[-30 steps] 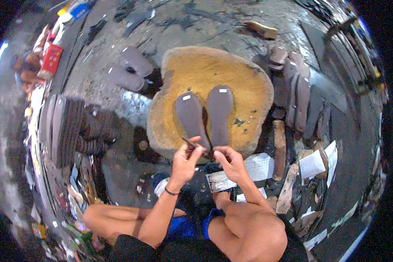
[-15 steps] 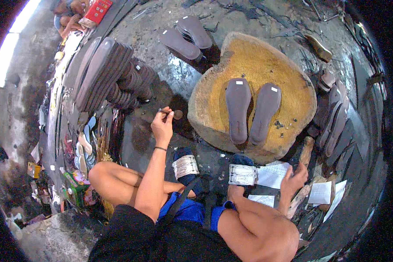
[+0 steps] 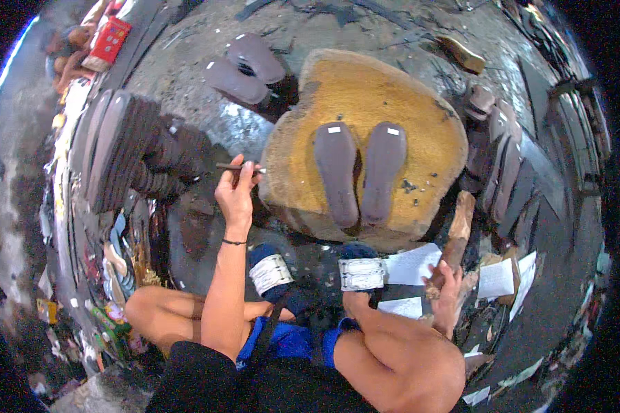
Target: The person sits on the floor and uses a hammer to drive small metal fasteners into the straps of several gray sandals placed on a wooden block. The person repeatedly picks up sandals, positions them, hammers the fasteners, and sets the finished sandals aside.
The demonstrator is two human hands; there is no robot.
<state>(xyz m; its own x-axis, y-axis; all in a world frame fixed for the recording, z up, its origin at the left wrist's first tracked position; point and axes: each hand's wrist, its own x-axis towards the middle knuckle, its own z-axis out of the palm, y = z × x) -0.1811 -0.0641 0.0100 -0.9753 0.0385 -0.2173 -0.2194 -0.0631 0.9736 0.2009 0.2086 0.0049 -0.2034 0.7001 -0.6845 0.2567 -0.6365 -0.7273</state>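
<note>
Pinching dark rod point(image 3: 225, 166) in left hand point(image 3: 234, 196), touching wooden club point(image 3: 457, 226) with right hand point(image 3: 449, 296); cannot tell if gripped. Best grasped fully before lifting.

PLACE: workshop, apparently footwear | WORK SURFACE: thick worn block point(image 3: 293, 138) bearing paired soles point(image 3: 335, 172) | STOCK: sole stack point(image 3: 110, 158) at left | TOOLS: rod point(image 3: 227, 166), wooden club point(image 3: 460, 220) | FLOOR point(image 3: 165, 76): grimy, strewn with dark scraps point(image 3: 255, 8)

L hand point(image 3: 234, 199) raised in pinch grip, L forearm point(image 3: 224, 292) near upright; R hand point(image 3: 449, 296) lower, by R knee point(image 3: 427, 361), curled in grip.
</note>
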